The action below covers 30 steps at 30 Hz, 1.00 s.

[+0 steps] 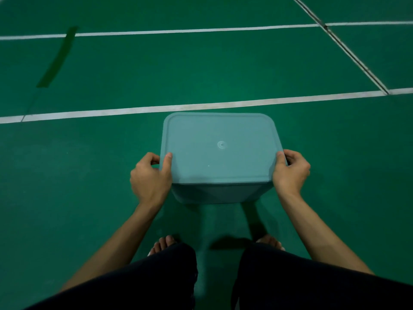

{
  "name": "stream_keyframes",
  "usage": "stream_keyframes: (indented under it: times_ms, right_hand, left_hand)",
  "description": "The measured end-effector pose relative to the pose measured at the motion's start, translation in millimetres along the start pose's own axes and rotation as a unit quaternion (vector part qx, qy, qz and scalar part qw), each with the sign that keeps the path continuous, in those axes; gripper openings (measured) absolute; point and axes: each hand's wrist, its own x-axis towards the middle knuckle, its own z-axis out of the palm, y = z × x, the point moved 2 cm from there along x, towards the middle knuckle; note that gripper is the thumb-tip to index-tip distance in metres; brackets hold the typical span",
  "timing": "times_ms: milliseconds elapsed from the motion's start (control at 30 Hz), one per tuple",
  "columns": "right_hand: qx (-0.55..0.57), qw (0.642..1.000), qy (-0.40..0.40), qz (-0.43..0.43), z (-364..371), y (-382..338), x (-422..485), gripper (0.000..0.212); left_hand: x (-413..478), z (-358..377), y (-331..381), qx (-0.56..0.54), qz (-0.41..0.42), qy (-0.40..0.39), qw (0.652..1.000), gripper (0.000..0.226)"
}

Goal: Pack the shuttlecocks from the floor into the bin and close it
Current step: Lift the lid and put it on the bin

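Gripping noted first: my left hand [150, 175] holds the left edge of the lid [220, 151], thumb laid on top and fingers curled round the rim; my right hand [291, 171] holds the right edge the same way, thumb on top, fingers wrapped round the side. Item one: bin [220, 194], grey-blue plastic, rectangular with rounded corners, standing upright on the green court floor [89, 175] straight ahead of my feet, just on my side of the near white line [134, 110]. Item two: the lid, same colour, flat, with a small round mark at its centre, lying across the bin's whole mouth; whether it is pressed fully home I cannot tell. Contents: hidden under the lid. Item three: far white line [178, 31], running parallel, well beyond the bin. Item four: dark seam [350, 50] crossing both lines diagonally at upper right. Item five: dark green strip [59, 57] on the floor at upper left. Item six: my bare toes [164, 243] and dark trousers [312, 283] at the bottom edge.
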Motion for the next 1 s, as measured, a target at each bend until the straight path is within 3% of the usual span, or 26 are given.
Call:
stream_keyframes:
  times_ms: [200, 300, 400, 500, 633, 700, 800, 867, 933, 1000]
  right_hand:
    - [-0.050, 0.996, -0.072, 0.005, 0.5, -1.9, 18.5, 0.022]
    - [-0.119, 0.980, -0.144, -0.063, 0.9, -11.3, 28.5, 0.038]
    - [-0.212, 0.937, -0.225, -0.163, 8.5, -22.0, 26.7, 0.061]
    - [-0.283, 0.906, -0.238, -0.206, 11.5, -21.6, 14.0, 0.057]
    - [-0.237, 0.934, -0.182, -0.199, -0.3, -13.3, 4.8, 0.046]
    - [-0.246, 0.934, -0.162, -0.201, -2.8, -13.6, -0.6, 0.043]
    - [-0.342, 0.890, -0.144, -0.264, 0.5, -23.0, -7.1, 0.057]
    - [-0.395, 0.844, -0.188, -0.311, 9.6, -31.1, -3.1, 0.072]
    - [-0.437, 0.799, -0.247, -0.331, 23.6, -32.3, 4.8, 0.075]
    - [-0.467, 0.780, -0.280, -0.307, 32.6, -26.0, 9.6, 0.074]
  left_hand:
    - [15.8, 14.5, -5.1, -0.052, 0.011, -0.129, 0.990, 0.038]
    - [25.2, 18.4, -4.8, -0.057, 0.055, -0.227, 0.971, 0.059]
    - [28.6, 17.6, 4.6, -0.008, 0.116, -0.283, 0.952, 0.059]
    - [17.6, 17.1, 11.4, 0.037, 0.131, -0.282, 0.950, 0.057]
    - [12.4, 14.2, 5.8, 0.073, 0.175, -0.268, 0.944, 0.057]
    - [13.8, 15.7, 1.4, 0.154, 0.219, -0.243, 0.932, 0.071]
    - [16.2, 21.5, 7.6, 0.275, 0.304, -0.201, 0.890, 0.091]
    - [20.2, 27.8, 17.8, 0.289, 0.339, -0.204, 0.872, 0.096]
    - [23.1, 35.4, 24.1, 0.285, 0.331, -0.238, 0.867, 0.097]
    - [21.5, 41.5, 24.4, 0.286, 0.313, -0.257, 0.869, 0.095]
